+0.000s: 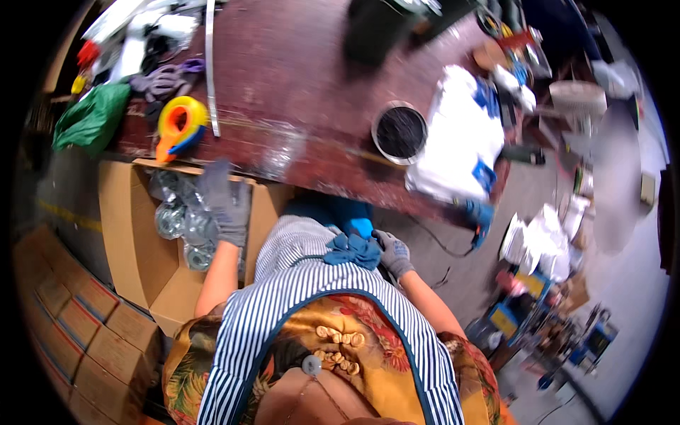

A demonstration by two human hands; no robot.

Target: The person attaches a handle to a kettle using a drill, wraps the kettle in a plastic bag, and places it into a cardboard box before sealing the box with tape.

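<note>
Grey-gloved left hand (225, 202), outstretched, hold unclear, overlaps an open brown cardboard carton (126, 227) of clear rounded items (200, 228), probably placed for reach; grey-gloved right hand (393, 253) half-curled, grip hidden

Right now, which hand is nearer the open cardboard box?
Left. The left hand is at the right side of the open cardboard box; the right hand is farther right, beside the striped apron.

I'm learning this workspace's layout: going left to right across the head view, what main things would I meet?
Green plastic bag → yellow-and-orange tape dispenser → left gloved hand → right gloved hand → blue corded power tool → crumpled white sheeting.
</note>
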